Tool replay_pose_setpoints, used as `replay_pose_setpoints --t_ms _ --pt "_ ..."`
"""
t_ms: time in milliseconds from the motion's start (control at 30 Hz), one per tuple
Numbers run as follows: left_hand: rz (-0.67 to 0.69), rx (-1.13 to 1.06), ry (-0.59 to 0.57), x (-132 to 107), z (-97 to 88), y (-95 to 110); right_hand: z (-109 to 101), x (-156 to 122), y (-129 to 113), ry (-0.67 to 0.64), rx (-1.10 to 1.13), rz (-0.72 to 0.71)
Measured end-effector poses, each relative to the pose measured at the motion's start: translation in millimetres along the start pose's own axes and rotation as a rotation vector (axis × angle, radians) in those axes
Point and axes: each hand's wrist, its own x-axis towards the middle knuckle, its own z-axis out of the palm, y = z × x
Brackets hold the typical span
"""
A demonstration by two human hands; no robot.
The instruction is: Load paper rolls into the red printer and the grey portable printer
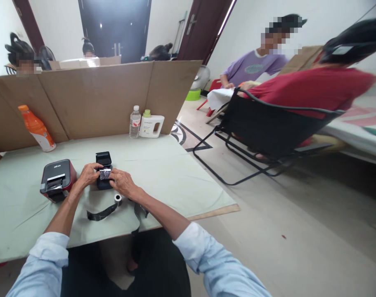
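A small black printer-like device [103, 158] stands on the table with its lid raised. Over its opening is a small shiny, partly see-through piece [105, 173], which may be a roll or a wrapper. My left hand [89, 175] pinches it from the left, thumb and fingertips at its upper edge. From the right, my right hand [123, 182] has its bent fingers closed on the other end. Just in front of the device lie a small white roll [117, 198] and a curled black strip [101, 215] that seems to touch it.
A larger black-and-red printer [57, 179] stands to the left. An orange bottle [37, 128], a clear water bottle [135, 123] and a white jug [151, 126] line the cardboard screen [107, 99]. People sit beyond it and at right, by a black folding chair [268, 132].
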Motion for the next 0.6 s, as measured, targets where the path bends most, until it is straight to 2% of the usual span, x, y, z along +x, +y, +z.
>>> replay_pose_setpoints --t_ms 200,300,533,600 --pt "0.042 -0.050 -0.079 -1 -5.3 -2 3 3 0 -0.040 -0.087 -0.025" --pt "0.063 -0.039 -0.061 -1 -0.8 -3 5 4 -2 -0.044 -0.133 -0.062" --pt "0.101 0.140 -0.050 1 15.9 -6 4 7 -7 -0.057 -0.205 -0.107" --pt "0.097 0.133 -0.010 0 17.1 -8 4 6 -6 -0.056 -0.211 -0.118"
